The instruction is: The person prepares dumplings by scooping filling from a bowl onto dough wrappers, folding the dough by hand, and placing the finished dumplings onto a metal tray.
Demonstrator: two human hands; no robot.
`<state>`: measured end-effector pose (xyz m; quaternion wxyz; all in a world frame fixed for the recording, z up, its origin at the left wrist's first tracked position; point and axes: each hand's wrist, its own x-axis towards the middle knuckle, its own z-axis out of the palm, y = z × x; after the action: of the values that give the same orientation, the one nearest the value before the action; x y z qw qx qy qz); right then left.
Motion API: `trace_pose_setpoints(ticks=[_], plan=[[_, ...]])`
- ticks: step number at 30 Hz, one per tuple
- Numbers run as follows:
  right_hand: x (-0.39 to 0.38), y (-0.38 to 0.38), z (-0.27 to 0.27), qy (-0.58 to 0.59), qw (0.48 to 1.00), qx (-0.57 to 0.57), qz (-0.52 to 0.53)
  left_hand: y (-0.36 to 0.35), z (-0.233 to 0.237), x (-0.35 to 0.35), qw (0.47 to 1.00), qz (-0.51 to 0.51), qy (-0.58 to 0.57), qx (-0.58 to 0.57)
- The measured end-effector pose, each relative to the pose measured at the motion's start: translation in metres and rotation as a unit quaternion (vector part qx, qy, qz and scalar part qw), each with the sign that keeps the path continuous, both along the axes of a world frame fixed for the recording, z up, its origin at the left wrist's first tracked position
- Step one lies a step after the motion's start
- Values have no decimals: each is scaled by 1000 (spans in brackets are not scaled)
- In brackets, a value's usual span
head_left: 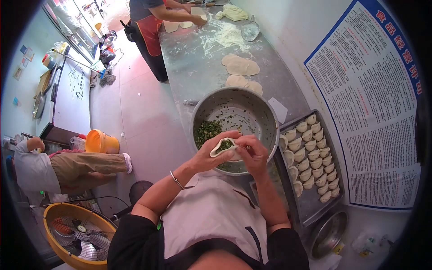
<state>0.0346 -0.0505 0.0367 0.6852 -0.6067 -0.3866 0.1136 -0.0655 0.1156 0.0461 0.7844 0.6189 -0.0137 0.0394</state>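
Over the near side of a large metal bowl [271, 118], my two hands hold a partly folded dumpling [223, 145] with chopped green filling showing in its opening. My left hand [208, 148] cups the wrapper from the left, fingers curled round it. At its right edge, my right hand [253, 154] pinches the dough between thumb and fingers. Below them, more chopped green filling [208, 130] lies along the bowl's left side. A tray [310, 216] to the right carries rows of folded dumplings [313, 153].
Stacked dough wrappers [240, 65] and flour [231, 35] lie on the metal table [189, 67]. A co-worker in a red apron [148, 33] handles dough at the far end. Another person [67, 168] stands left, near an orange bucket [101, 142] and a yellow fan [81, 234].
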Motion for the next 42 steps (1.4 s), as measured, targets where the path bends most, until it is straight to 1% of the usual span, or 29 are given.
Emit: trace_pose_setpoints(ticks=[2, 5, 8, 11, 12, 14, 15, 17, 18, 19, 20, 21, 23, 24, 27, 29, 32, 35, 36, 38, 39, 41, 42], plan=[[-1, -2, 17, -101, 993, -61, -10, 3, 3, -3, 999, -12, -3, 50], [2, -7, 22, -195, 976, -83, 48, 7, 14, -3, 994, -33, -16, 106], [2, -7, 29, -225, 970, -83, 39, 5, 15, -2, 983, -36, -53, 174], [6, -10, 30, -215, 972, -66, 66, 2, 16, 0, 955, -12, -112, 276], [5, -11, 29, -160, 982, -76, 65, 1, 16, 1, 941, -1, -134, 312], [1, -15, 25, -49, 993, -93, 60, -2, 15, 1, 947, 0, -122, 299], [-1, -15, 25, -21, 992, -112, 53, -3, 13, 0, 949, -1, -116, 292], [-6, -17, 24, 36, 987, -150, 37, -5, 5, -1, 981, 4, -57, 187], [-7, -15, 30, -8, 991, -135, 13, -5, 1, -1, 991, 5, -27, 134], [-7, -14, 42, -52, 991, -121, -13, -5, -2, -1, 1000, 1, 3, 18], [-7, -13, 48, -96, 989, -107, -39, -6, -5, 0, 995, -3, 34, -98], [-8, -13, 43, -53, 993, -108, -21, -7, -7, 2, 975, -9, 65, -214], [-10, -15, 25, 34, 994, -106, 11, -10, -10, 6, 943, -28, 63, -326], [-9, -16, 18, 19, 991, -133, 5, -11, -10, 9, 923, -37, 63, -379], [-4, -19, 10, -30, 980, -198, -13, -15, -9, 14, 915, -57, 91, -389], [-2, -26, 13, -69, 972, -221, -29, -18, -11, 15, 936, -64, 83, -337], [-6, -36, 30, 24, 979, -202, -13, -25, -12, 20, 951, -66, 87, -290], [-6, -39, 21, 45, 978, -201, -13, -33, -14, 26, 952, -70, 94, -284], [-6, -40, 22, 52, 979, -195, -33, -36, -14, 29, 951, -73, 93, -285], [-8, -42, 25, 68, 978, -184, -70, -43, -15, 29, 970, -59, 87, -220], [-8, -44, 24, 56, 976, -197, -75, -47, -15, 29, 977, -53, 83, -187], [-6, -50, 23, 34, 970, -226, -85, -57, -21, 31, 993, -4, 61, -106], [-8, -51, 20, -1, 970, -215, -113, -63, -25, 32, 996, 21, 49, -66]])
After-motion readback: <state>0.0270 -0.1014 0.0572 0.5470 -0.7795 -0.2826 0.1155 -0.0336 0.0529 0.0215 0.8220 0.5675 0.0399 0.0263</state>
